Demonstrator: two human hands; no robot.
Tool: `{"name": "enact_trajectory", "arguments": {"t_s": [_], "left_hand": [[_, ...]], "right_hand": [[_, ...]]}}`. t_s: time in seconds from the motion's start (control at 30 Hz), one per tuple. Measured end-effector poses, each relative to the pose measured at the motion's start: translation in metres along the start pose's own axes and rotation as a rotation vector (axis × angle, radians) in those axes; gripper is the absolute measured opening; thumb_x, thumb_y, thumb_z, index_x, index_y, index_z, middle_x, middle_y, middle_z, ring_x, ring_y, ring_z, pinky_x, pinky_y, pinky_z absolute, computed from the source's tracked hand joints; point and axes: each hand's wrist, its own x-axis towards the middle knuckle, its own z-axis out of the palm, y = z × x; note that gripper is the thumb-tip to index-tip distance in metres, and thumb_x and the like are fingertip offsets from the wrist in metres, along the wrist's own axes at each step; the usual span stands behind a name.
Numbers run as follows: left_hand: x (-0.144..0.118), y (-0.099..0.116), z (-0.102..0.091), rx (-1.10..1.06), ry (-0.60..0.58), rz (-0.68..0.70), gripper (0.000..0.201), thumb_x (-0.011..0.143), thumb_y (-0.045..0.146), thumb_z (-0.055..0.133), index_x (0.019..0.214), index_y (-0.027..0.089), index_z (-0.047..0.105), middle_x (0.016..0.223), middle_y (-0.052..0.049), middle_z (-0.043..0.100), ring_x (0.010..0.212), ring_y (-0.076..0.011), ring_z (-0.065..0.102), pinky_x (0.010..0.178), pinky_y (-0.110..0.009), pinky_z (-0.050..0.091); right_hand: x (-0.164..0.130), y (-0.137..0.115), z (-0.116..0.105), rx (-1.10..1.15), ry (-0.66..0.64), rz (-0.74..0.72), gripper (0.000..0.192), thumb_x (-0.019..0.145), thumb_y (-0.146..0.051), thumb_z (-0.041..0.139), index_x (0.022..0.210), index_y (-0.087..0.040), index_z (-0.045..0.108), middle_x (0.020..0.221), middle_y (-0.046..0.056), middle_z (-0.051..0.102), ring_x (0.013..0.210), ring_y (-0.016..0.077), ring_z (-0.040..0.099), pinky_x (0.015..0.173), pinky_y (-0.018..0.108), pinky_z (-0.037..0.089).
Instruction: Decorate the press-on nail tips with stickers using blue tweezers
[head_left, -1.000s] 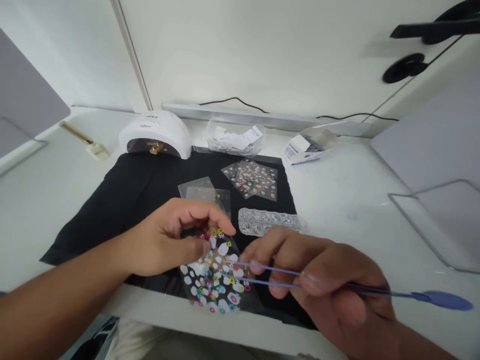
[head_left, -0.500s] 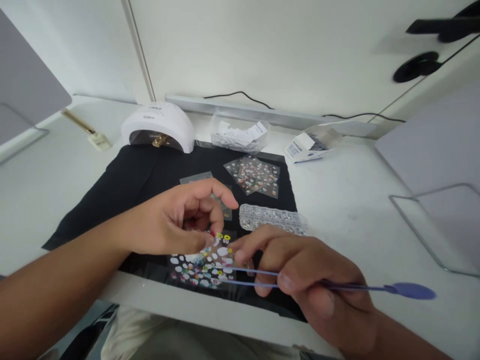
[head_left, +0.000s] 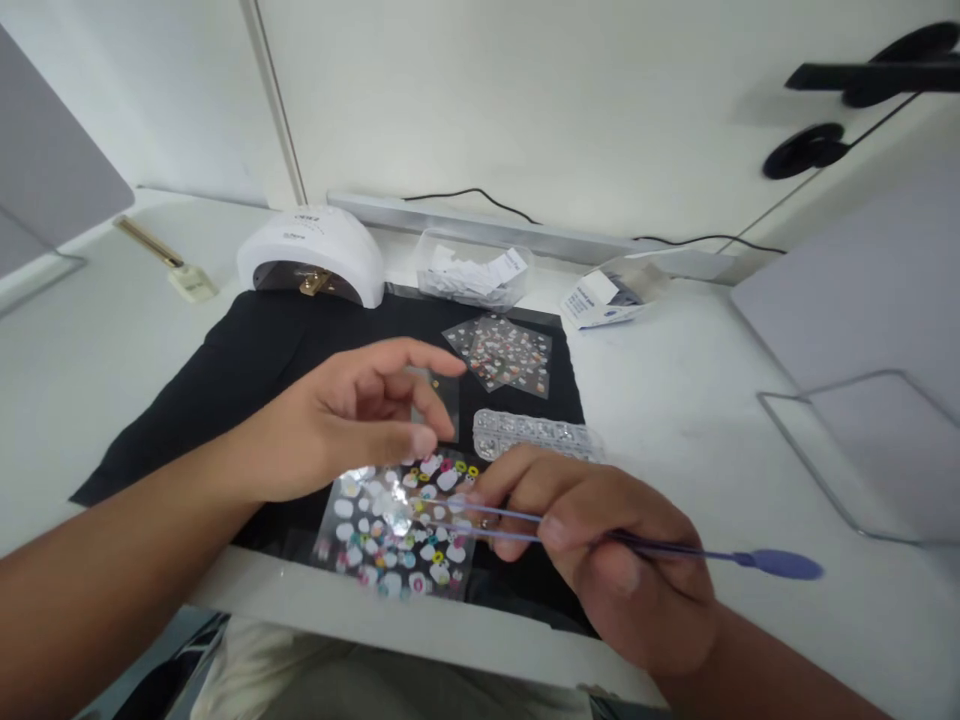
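White desk [head_left: 697, 400] and black cloth [head_left: 247, 380] are lying under you; your right hand [head_left: 600, 560] is pinching purple tweezers [head_left: 525, 525] over the sticker sheet [head_left: 394, 525] at the near cloth edge. Your left hand [head_left: 337, 425] is hovering half-spread above it, so the sheet could be sliding or curling while the tips are digging.

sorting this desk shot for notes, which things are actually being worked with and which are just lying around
In use:
left hand, fingers over the colourful sticker sheet
right hand, gripping the purple tweezers, tips on that sheet

Lying about:
nail lamp
second sticker sheet
rhinestone tray
tub of paper slips
black cloth
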Motion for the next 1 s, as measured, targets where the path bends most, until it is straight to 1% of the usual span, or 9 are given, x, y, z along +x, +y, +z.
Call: {"name": "enact_trajectory", "arguments": {"t_s": [0.17,0.3,0.37,0.43,0.5,0.57,0.67,0.77,1.0], "left_hand": [[0.002,-0.009,0.0,0.006,0.449,0.345,0.033,0.085,0.032,0.072,0.116,0.022,0.067,0.105,-0.004,0.065,0.078,-0.0132,0.057,0.069,-0.024,0.05],[-0.007,-0.015,0.012,0.024,0.564,0.536,0.021,0.089,0.025,0.069,0.109,0.028,0.065,0.094,0.001,0.055,0.084,-0.0128,0.052,0.075,-0.02,0.047],[-0.016,-0.018,0.021,0.121,0.562,0.601,0.016,0.092,0.024,0.064,0.106,0.029,0.062,0.087,0.001,0.051,0.078,-0.0138,0.05,0.072,-0.023,0.047],[-0.026,-0.021,0.03,0.386,0.433,0.577,0.016,0.09,0.021,0.062,0.105,0.029,0.061,0.075,0.002,0.05,0.067,-0.0142,0.049,0.06,-0.025,0.044],[-0.034,-0.025,0.038,0.58,0.39,0.4,0.024,0.09,0.023,0.062,0.113,0.029,0.06,0.073,0.002,0.054,0.06,-0.0135,0.05,0.051,-0.025,0.04],[-0.038,-0.03,0.044,0.631,0.29,0.343,0.037,0.089,0.026,0.062,0.125,0.033,0.054,0.079,0.002,0.061,0.059,-0.013,0.055,0.051,-0.025,0.043],[-0.034,-0.035,0.048,0.513,0.232,0.36,0.049,0.091,0.023,0.061,0.135,0.037,0.045,0.099,-0.001,0.064,0.07,-0.0135,0.061,0.065,-0.026,0.053],[-0.025,-0.037,0.049,0.298,0.274,0.397,0.048,0.088,0.018,0.065,0.131,0.035,0.05,0.094,-0.001,0.064,0.082,-0.0148,0.063,0.076,-0.026,0.055],[-0.013,-0.035,0.047,0.076,0.362,0.297,0.03,0.083,0.023,0.077,0.11,0.025,0.063,0.083,-0.002,0.066,0.069,-0.0133,0.061,0.059,-0.021,0.055]], "right_hand": [[-0.002,0.0,0.0,-0.073,0.254,-0.141,0.023,0.098,-0.032,0.052,0.104,-0.025,0.073,0.075,0.004,0.073,0.088,0.0237,0.069,0.083,0.043,0.058],[-0.003,-0.001,0.002,-0.095,0.431,-0.195,0.022,0.099,-0.031,0.05,0.102,-0.026,0.072,0.075,0.003,0.074,0.09,0.0224,0.068,0.088,0.043,0.056],[-0.003,-0.002,0.003,-0.114,0.477,-0.216,0.022,0.099,-0.032,0.05,0.102,-0.028,0.071,0.076,0.002,0.074,0.093,0.0222,0.068,0.091,0.043,0.055],[-0.003,-0.002,0.004,-0.122,0.507,-0.253,0.022,0.099,-0.032,0.048,0.102,-0.028,0.07,0.076,0.001,0.073,0.097,0.0226,0.068,0.092,0.043,0.055],[-0.002,-0.003,0.006,-0.118,0.537,-0.289,0.022,0.1,-0.032,0.047,0.102,-0.029,0.069,0.076,0.001,0.073,0.101,0.0228,0.068,0.094,0.043,0.054],[-0.001,-0.003,0.008,-0.119,0.556,-0.307,0.022,0.1,-0.032,0.046,0.102,-0.029,0.068,0.076,0.001,0.074,0.104,0.0228,0.068,0.095,0.043,0.053],[-0.002,-0.003,0.01,-0.145,0.547,-0.311,0.022,0.099,-0.032,0.046,0.101,-0.028,0.068,0.077,0.001,0.074,0.104,0.023,0.068,0.096,0.044,0.052],[-0.003,-0.002,0.012,-0.191,0.512,-0.307,0.022,0.099,-0.034,0.047,0.1,-0.028,0.069,0.077,0.002,0.075,0.103,0.0239,0.068,0.095,0.045,0.052],[-0.003,0.004,0.013,-0.191,0.383,-0.315,0.023,0.098,-0.033,0.05,0.104,-0.027,0.072,0.081,0.003,0.077,0.097,0.0245,0.069,0.091,0.045,0.054]]}}
